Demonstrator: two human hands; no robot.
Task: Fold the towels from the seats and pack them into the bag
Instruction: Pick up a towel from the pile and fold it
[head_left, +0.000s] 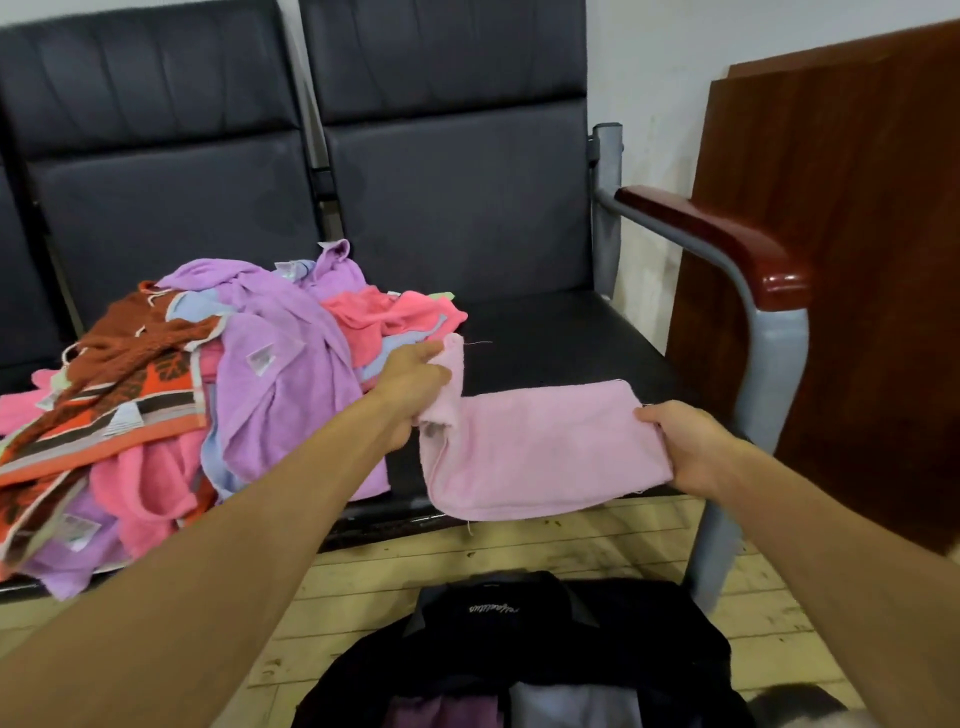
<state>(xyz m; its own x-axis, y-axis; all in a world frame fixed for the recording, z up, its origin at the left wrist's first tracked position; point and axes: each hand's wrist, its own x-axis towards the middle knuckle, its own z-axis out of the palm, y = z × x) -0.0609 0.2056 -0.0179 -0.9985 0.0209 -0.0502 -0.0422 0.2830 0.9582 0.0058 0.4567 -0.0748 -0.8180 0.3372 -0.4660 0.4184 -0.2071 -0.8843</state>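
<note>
Progress on the task is partial: folded cloth, purple and pale, shows inside the open black bag (545, 649) on the floor below the hands, while a large heap of unfolded towels (182, 395) lies on the seats (545, 332), just left of the left hand's fingers. One pink towel (540, 452) is mid-fold, already doubled into a long band that lies stretched between the two hands at the seat's front edge. Left hand (410, 395) pinches the band's upturned left end between thumb and curled fingers. Right hand (685, 447) grips the right end, thumb on top, fingers tucked beneath and hidden. Both arms reach forward, with the wrists roughly level. Judged from this, most towels remain to be folded.
</note>
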